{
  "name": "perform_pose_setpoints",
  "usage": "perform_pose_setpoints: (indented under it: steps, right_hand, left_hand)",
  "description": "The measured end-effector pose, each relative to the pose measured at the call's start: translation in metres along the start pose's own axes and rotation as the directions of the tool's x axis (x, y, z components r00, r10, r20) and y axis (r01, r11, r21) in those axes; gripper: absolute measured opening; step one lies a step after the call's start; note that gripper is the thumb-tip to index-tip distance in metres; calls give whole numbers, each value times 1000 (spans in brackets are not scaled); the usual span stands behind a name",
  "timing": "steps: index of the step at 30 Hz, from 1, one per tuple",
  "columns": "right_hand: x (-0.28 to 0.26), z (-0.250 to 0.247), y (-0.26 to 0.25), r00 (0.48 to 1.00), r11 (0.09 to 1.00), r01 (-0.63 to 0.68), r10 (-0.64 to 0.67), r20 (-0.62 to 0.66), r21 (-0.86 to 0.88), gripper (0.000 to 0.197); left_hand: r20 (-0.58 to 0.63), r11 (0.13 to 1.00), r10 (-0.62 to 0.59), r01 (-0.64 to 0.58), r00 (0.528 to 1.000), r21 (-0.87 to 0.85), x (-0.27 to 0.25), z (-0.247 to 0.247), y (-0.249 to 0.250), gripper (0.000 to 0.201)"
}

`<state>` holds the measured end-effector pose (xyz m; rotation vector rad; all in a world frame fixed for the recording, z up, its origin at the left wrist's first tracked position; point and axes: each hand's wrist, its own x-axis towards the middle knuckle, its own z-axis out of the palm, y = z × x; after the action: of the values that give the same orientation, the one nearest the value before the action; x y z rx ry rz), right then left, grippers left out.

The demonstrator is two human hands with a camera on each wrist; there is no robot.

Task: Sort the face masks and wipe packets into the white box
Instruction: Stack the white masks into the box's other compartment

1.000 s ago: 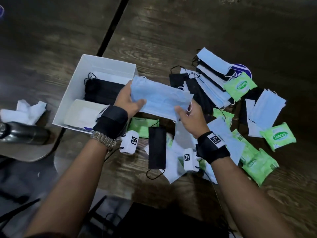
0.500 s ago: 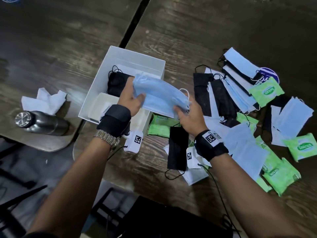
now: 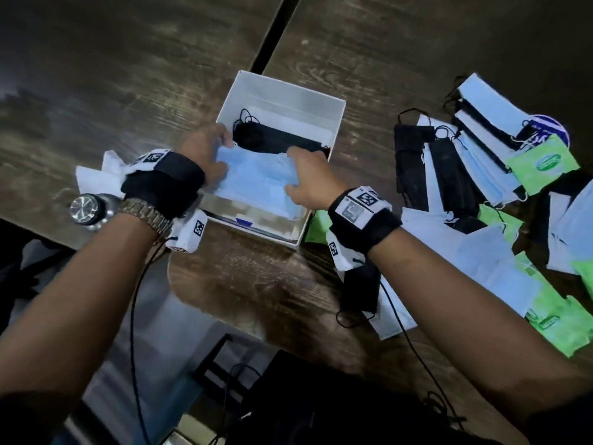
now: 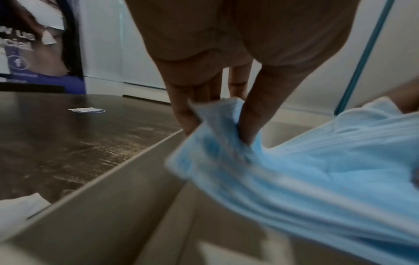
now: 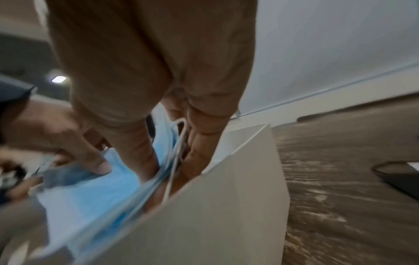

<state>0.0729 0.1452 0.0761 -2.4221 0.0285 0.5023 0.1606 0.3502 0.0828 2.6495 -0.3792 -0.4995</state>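
A stack of light blue face masks (image 3: 256, 178) sits low inside the white box (image 3: 337, 123), stretched between my two hands. My left hand (image 3: 208, 152) pinches its left end, thumb and fingers closed on the fabric (image 4: 226, 129). At the other end my right hand (image 3: 305, 178) grips the masks, thumb on top, ear loops running past the fingers (image 5: 174, 161). Black masks (image 3: 272, 139) lie in the box's far half. More black, white and blue masks (image 3: 449, 165) and green wipe packets (image 3: 542, 165) are scattered on the table to the right.
A steel bottle (image 3: 90, 208) and crumpled white tissue (image 3: 96, 175) lie left of the box. A black mask (image 3: 359, 290) lies near the table's front edge under my right wrist. A dark seam (image 3: 276, 30) divides two wooden tabletops behind the box.
Both hands have carried the blue masks from above the table's middle leftward and down into the white box. The head view has shifted so the box now sits central.
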Motion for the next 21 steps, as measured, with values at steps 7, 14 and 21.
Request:
perform_pose_setpoints:
  steps: [7, 14, 21]
  right_hand:
    - [16, 18, -16, 985, 981, -16, 49, 167, -193, 51]
    - [18, 4, 4, 981, 989, 54, -28, 190, -134, 30]
    - [18, 24, -22, 984, 853, 118, -33, 172, -508, 15]
  left_hand:
    - [151, 966, -79, 38, 985, 256, 8, 10, 2, 40]
    - [201, 987, -22, -10, 979, 160, 11, -1, -13, 32]
    - [209, 932, -54, -26, 976, 362, 8, 39, -7, 34]
